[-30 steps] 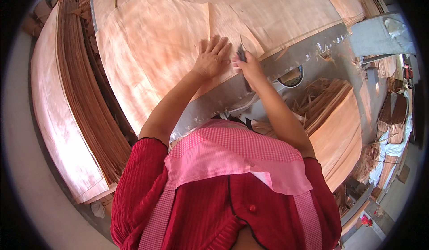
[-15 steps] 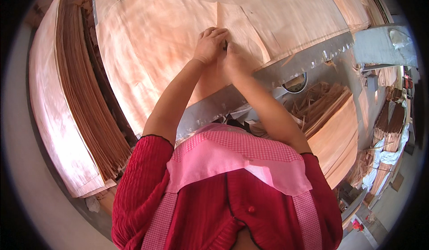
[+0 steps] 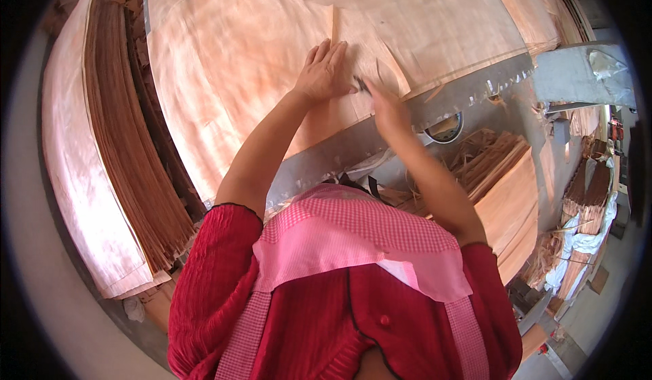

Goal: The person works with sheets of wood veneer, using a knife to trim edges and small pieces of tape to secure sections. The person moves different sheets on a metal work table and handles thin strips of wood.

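A wide sheet of pale wood veneer (image 3: pixel 224 81) lies over a grey-edged work table (image 3: pixel 309 166). My left hand (image 3: pixel 322 74) rests flat on the veneer, fingers stretched out and pointing away from me. Just right of it, my right hand (image 3: pixel 388 108) is closed around a small dark blade-like tool (image 3: pixel 362 84), whose tip points toward the sheet. Beyond the left fingertips a narrow upright strip or fold (image 3: pixel 335 24) shows in the veneer. A slim curled piece of veneer (image 3: pixel 394 74) stands near the right hand.
On the left stands a thick stack of veneer sheets (image 3: pixel 132 142). Below the table's right edge lie more veneer sheets (image 3: pixel 509 203) with loose scraps. A grey metal part (image 3: pixel 581 73) juts in at the right. Several veneer bundles (image 3: pixel 585 203) lie farther right.
My right hand has moved right and toward me, away from the left hand, with the dark tool now in plain sight. The left hand's fingers have straightened and spread.
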`<move>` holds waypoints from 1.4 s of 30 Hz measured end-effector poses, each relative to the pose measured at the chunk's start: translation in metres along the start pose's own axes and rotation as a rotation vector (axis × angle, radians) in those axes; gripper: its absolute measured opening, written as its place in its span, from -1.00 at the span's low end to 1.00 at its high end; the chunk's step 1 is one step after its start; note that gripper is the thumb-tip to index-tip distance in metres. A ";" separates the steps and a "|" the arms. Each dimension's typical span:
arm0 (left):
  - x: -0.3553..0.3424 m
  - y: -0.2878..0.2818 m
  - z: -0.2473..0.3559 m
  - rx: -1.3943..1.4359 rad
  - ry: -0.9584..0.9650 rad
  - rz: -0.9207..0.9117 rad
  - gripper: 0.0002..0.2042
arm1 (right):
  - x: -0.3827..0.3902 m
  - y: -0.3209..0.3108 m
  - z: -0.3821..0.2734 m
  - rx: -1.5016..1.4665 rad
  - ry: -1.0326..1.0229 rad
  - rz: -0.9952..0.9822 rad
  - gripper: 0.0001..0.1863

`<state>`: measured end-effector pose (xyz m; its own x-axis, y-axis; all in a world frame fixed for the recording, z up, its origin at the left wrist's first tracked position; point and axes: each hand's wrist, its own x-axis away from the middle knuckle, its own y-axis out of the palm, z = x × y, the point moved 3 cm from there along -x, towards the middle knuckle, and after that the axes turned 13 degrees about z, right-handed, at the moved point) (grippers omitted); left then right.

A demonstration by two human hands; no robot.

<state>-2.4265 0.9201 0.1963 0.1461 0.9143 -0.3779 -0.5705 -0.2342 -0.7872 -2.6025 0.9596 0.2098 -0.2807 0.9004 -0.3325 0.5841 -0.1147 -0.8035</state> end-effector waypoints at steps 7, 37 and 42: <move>-0.001 0.004 -0.001 0.048 -0.071 0.005 0.01 | -0.023 0.022 0.021 0.088 -0.093 -0.037 -0.50; 0.047 0.019 0.058 -0.218 0.328 0.214 -0.83 | 0.013 -0.024 -0.169 -0.786 -0.309 -0.302 -0.72; 0.050 0.014 0.057 -0.137 0.175 0.251 -0.77 | -0.022 -0.003 -0.025 -0.448 0.584 0.023 -0.67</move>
<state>-2.4732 0.9810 0.1943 0.1584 0.7546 -0.6367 -0.4941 -0.4977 -0.7128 -2.5790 0.9505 0.2316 0.1139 0.9910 0.0703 0.8750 -0.0665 -0.4795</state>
